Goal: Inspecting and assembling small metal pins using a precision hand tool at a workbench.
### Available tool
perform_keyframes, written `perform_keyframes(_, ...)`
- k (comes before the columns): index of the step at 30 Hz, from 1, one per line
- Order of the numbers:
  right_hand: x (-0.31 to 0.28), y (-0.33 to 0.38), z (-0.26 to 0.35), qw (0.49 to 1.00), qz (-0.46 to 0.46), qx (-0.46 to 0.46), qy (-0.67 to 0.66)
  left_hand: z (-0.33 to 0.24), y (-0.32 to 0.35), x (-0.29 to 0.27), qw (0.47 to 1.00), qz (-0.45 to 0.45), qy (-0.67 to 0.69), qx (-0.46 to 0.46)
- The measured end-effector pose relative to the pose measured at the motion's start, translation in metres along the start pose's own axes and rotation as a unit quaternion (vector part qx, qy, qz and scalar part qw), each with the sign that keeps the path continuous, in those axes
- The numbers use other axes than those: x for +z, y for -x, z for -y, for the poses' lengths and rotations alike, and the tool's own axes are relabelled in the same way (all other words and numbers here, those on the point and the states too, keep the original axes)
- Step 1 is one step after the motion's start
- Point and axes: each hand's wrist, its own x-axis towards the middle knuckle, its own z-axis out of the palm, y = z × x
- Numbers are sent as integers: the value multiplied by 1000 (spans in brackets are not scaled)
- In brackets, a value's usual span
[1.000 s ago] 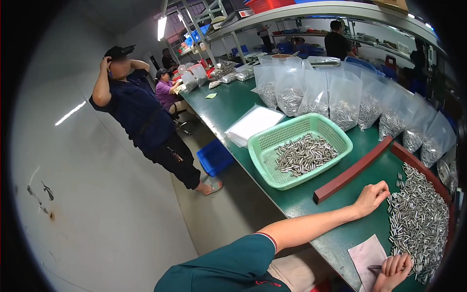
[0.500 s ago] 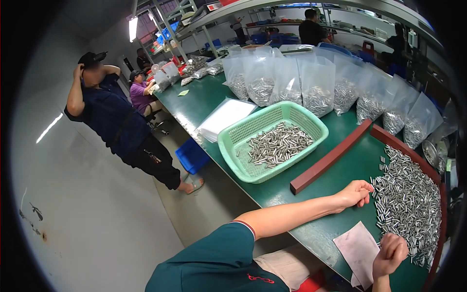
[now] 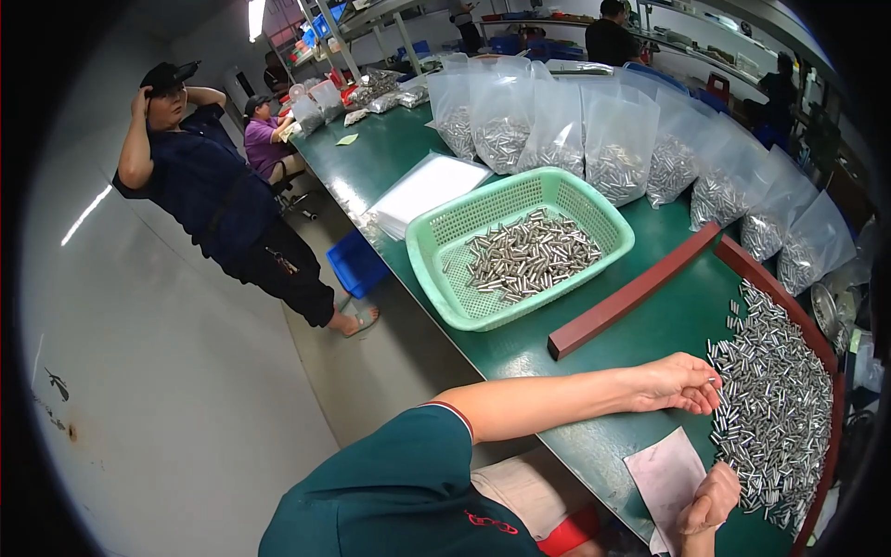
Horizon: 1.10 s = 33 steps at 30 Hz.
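**Metal pins heaped at lower right, two hands at the pile's edge**

Small shiny metal pins (image 3: 775,413), cylindrical and far too many to count, spread in a loose heap at the lower right of the frame, fenced by two dark red wooden bars (image 3: 631,292) meeting at a corner. Left hand (image 3: 676,382) resting at the heap's left edge, fingers curled together and pinching what looks like one pin. Right hand (image 3: 710,501) at the bottom edge, closed into a loose fist just beside the pile; contents impossible to tell. One pale, flat sheet of paper (image 3: 666,473) lying between the hands on the smooth green table (image 3: 520,348). Further up, centre frame: one mint-green perforated plastic basket (image 3: 445,255), rectangular, part-filled with more pins. Behind it, a row of roughly eight clear plastic bags (image 3: 617,139), each holding pins. One stack of white sheets (image 3: 422,190) left of the basket. Upper left: a standing person in dark clothes (image 3: 213,200).
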Motion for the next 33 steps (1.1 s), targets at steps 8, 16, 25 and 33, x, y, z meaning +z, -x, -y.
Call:
perform_keyframes(8, -7, 6, -8, 1000, 5, -19, 12, 4, -5, 0, 999, -12, 31, -6)
perform_keyframes(16, -7, 18, -11, 1000, -19, 18, 4, 5, 2, 6, 998, 43, 13, -50)
perform_keyframes(25, -37, -17, 17, 971, -133, 185, 76, -4, -2, 6, 998, 10, 58, -11)
perform_keyframes(33, -53, -120, 74, 989, 71, 40, -122, -14, -3, -5, 998, -17, 60, -8)
